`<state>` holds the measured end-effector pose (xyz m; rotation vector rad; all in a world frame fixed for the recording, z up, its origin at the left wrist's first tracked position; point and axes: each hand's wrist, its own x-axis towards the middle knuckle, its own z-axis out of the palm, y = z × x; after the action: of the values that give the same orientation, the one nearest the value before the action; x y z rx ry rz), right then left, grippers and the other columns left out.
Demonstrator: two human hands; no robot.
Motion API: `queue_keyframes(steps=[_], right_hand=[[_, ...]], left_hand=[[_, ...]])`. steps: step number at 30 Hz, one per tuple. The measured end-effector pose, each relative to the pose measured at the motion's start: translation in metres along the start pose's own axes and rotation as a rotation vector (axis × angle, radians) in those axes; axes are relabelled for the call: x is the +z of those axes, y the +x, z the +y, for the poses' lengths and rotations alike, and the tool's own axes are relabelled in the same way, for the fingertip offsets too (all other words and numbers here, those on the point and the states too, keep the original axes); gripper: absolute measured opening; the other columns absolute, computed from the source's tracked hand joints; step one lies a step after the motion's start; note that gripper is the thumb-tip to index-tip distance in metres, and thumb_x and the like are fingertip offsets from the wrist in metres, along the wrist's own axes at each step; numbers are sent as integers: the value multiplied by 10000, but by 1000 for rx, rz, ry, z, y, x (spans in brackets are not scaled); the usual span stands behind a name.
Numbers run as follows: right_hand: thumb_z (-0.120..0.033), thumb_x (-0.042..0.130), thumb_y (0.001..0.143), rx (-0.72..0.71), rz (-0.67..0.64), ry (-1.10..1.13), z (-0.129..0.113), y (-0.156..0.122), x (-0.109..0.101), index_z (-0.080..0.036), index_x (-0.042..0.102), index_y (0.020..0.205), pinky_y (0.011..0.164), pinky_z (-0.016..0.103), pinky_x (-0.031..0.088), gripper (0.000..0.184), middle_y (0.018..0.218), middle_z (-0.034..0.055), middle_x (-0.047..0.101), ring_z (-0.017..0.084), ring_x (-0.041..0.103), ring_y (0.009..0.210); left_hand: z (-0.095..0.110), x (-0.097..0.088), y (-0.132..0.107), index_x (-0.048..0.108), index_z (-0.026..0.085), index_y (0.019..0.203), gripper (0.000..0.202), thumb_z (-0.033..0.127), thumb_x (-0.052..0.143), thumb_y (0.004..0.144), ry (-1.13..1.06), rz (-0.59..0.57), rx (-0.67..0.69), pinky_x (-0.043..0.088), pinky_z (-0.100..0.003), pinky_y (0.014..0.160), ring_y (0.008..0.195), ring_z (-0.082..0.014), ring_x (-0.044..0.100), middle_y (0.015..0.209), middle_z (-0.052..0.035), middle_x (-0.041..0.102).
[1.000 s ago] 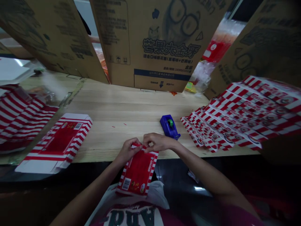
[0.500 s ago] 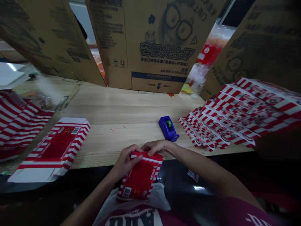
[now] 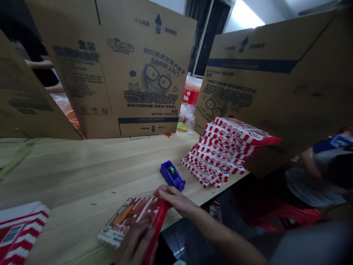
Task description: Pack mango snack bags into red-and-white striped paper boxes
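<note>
A red-and-white printed carton is tilted above the front edge of the table, its picture side now showing. My right hand grips its upper right corner, fingers bent over the red side panel. At the carton's near side is my left hand, blurred by motion, its fingers closed over the edge. Just beyond the right hand sits a blue tape dispenser with a green roll. To the right rises a leaning stack of matching cartons.
Another striped carton lies at the lower left. Large cardboard sheets stand along the back, with plastic-wrapped goods in a gap. Another person sits at the right near a red stool; someone's arms show at far left.
The carton has been lifted from my lap to the table edge and turned over to its picture side. Both hands moved with it. My view has swung right and up.
</note>
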<state>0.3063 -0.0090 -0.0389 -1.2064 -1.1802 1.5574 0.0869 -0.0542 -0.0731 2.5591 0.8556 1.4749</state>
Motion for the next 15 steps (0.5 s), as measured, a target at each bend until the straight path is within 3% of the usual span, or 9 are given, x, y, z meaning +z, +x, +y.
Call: queue_keyframes(steps=[4, 8, 11, 13, 15], right_hand=[[-511, 817, 602, 62, 106, -97, 25, -2, -4, -176, 658, 848, 516, 206, 384, 445, 661, -20, 601, 121, 525, 588], [-500, 825, 545, 12, 237, -78, 38, -4, -8, -182, 676, 739, 646, 293, 480, 401, 734, 12, 657, 190, 593, 702], [-531, 803, 556, 53, 242, -51, 43, -4, -18, -213, 703, 772, 704, 377, 526, 398, 781, 50, 699, 261, 645, 752], [-546, 805, 536, 96, 288, -85, 43, 0, -34, -257, 718, 802, 718, 443, 547, 402, 845, 74, 716, 317, 672, 794], [-544, 817, 520, 68, 345, -166, 41, 5, -53, -335, 729, 819, 704, 482, 550, 375, 912, 95, 712, 352, 678, 841]], left_hand=[[6, 47, -30, 412, 278, 1435, 694, 87, 601, 795, 82, -108, 94, 568, -370, 840, 1043, -282, 656, 1109, -140, 675], [15, 60, -48, 307, 189, 1480, 843, 393, 702, 764, 82, -220, 70, 510, -513, 925, 1200, -377, 543, 1253, -221, 590], [10, 45, -48, 208, 175, 1504, 956, 492, 701, 748, 106, -258, -9, 390, -608, 1025, 1313, -402, 420, 1328, -236, 535], [-5, 21, -45, 212, 176, 1497, 931, 471, 691, 755, 149, -266, -190, 323, -635, 1065, 1351, -399, 366, 1375, -232, 493], [-23, -11, -47, 310, 189, 1454, 793, 385, 671, 776, 245, -201, -417, 313, -633, 1072, 1342, -381, 383, 1374, -212, 499]])
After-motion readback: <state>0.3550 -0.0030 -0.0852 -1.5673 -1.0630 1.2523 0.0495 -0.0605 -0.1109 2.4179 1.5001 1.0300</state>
